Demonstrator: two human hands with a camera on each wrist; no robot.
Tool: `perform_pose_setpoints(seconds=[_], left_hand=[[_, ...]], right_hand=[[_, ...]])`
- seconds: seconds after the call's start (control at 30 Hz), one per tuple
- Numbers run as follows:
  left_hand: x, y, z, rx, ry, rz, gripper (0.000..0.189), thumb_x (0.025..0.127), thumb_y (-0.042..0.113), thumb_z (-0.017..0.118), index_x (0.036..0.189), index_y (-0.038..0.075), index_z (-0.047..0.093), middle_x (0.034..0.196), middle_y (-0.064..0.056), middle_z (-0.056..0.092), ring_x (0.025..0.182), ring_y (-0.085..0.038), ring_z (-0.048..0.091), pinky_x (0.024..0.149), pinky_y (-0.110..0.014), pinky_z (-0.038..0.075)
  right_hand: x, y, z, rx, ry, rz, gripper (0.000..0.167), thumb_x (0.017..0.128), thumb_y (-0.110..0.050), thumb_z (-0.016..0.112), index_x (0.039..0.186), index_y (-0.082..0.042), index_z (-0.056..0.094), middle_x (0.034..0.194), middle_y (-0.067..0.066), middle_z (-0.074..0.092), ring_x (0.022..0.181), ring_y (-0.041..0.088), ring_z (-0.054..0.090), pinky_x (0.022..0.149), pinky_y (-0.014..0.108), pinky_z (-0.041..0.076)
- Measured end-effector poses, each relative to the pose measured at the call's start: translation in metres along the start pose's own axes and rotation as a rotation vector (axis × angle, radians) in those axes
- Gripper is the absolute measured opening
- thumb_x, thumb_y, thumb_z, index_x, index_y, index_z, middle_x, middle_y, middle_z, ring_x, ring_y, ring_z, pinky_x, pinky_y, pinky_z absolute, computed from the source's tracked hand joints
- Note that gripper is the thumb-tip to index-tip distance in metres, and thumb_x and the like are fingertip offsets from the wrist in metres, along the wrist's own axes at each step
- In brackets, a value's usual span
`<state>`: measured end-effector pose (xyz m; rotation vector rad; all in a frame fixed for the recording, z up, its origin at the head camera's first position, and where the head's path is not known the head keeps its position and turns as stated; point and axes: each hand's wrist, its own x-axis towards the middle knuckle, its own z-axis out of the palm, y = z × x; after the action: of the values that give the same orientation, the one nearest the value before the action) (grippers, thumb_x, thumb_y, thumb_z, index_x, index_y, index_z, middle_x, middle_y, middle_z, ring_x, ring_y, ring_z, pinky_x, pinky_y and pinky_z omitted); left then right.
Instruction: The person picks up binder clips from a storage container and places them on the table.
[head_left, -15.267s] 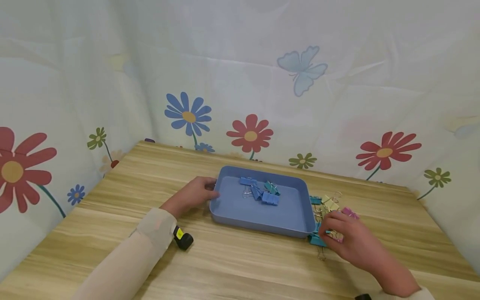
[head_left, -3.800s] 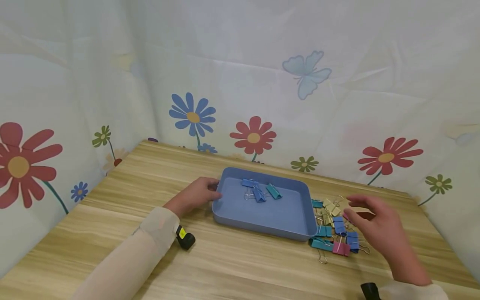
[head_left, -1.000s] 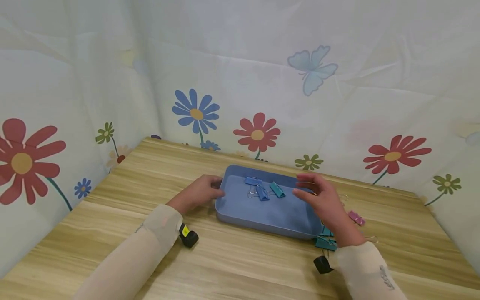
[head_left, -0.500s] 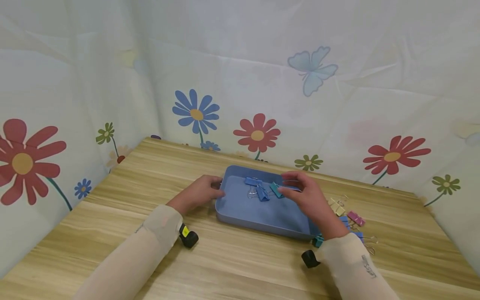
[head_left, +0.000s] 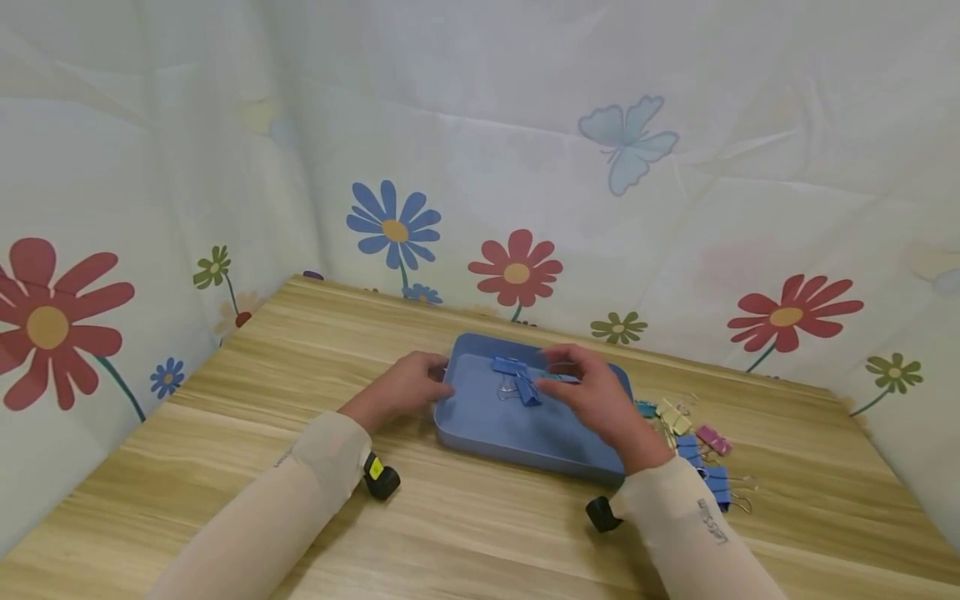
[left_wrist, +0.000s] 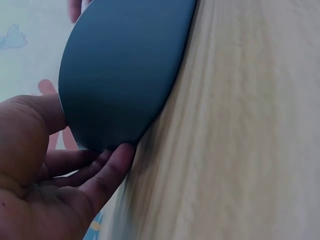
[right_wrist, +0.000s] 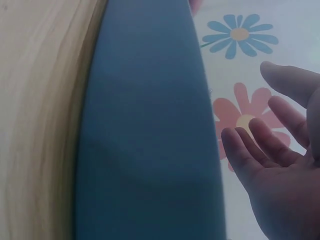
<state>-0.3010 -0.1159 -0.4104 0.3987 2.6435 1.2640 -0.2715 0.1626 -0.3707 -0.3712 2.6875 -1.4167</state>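
A blue tray (head_left: 517, 452) lies on the wooden table. My left hand (head_left: 405, 389) holds its left edge, the thumb over the rim; in the left wrist view the left hand's fingers (left_wrist: 112, 167) touch the outer wall. Inside the tray are two blue binder clips, one farther back (head_left: 509, 366) and one nearer (head_left: 528, 390). A teal binder clip beside them is mostly hidden by my right hand (head_left: 592, 402). This hand hovers over the tray, its fingers loosely bent. In the right wrist view nothing shows between those fingers.
Right of the tray lies a heap of binder clips: a teal one (head_left: 646, 408), a yellow one (head_left: 677, 418), a pink one (head_left: 714, 439) and a blue one (head_left: 717, 485) show. My right forearm covers part of it. A flowered curtain (head_left: 450, 167) stands behind the table.
Over the last second my right hand has moved left across the tray, toward the clips. The left hand stays at the tray's edge. Fifteen seconds ago another blue clip lay in the tray.
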Motion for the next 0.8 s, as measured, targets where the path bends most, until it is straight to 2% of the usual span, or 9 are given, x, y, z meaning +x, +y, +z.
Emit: perform_pose_setpoints(seconds=[0.17,0.27,0.4,0.5,0.8], left_hand=[[-0.002,0.003,0.001,0.058,0.022,-0.032,0.051,0.087,0.016,0.065,0.132,-0.005,0.055,0.12,-0.017,0.066,0.105,-0.025,0.064,0.094,-0.041,0.053],[-0.002,0.002,0.002,0.104,0.04,-0.04,0.05,0.085,0.017,0.066,0.13,-0.004,0.056,0.113,-0.015,0.068,0.097,-0.023,0.064,0.089,-0.039,0.054],[-0.001,0.005,0.003,0.179,0.067,-0.019,0.046,0.084,0.018,0.067,0.124,-0.002,0.059,0.097,-0.009,0.068,0.081,-0.019,0.061,0.076,-0.033,0.054],[-0.002,0.008,0.003,0.245,0.084,-0.003,0.043,0.083,0.019,0.067,0.12,-0.001,0.061,0.088,-0.005,0.066,0.075,-0.017,0.058,0.07,-0.03,0.051],[-0.004,0.017,0.003,0.493,0.126,0.036,0.031,0.081,0.024,0.067,0.103,0.003,0.061,0.097,-0.008,0.064,0.086,-0.022,0.058,0.08,-0.038,0.051]], right_hand=[[0.006,0.0,0.009,-0.04,-0.017,0.016,0.048,0.089,-0.028,0.07,0.132,-0.018,0.054,0.136,0.007,0.055,0.127,0.029,0.052,0.099,0.048,0.05],[0.007,-0.002,0.013,-0.059,-0.022,0.008,0.047,0.089,-0.027,0.07,0.132,-0.016,0.055,0.135,0.008,0.055,0.127,0.029,0.052,0.099,0.049,0.049],[0.01,-0.006,0.017,-0.091,-0.021,0.02,0.045,0.089,-0.026,0.07,0.131,-0.017,0.056,0.134,0.006,0.057,0.127,0.028,0.052,0.099,0.049,0.049],[0.013,-0.007,0.02,-0.116,-0.016,0.036,0.043,0.088,-0.026,0.07,0.129,-0.019,0.058,0.132,0.004,0.059,0.126,0.027,0.054,0.098,0.048,0.05],[0.022,-0.008,0.026,-0.174,-0.049,0.042,0.04,0.089,-0.025,0.069,0.128,-0.016,0.061,0.129,0.005,0.062,0.123,0.027,0.056,0.096,0.046,0.05]])
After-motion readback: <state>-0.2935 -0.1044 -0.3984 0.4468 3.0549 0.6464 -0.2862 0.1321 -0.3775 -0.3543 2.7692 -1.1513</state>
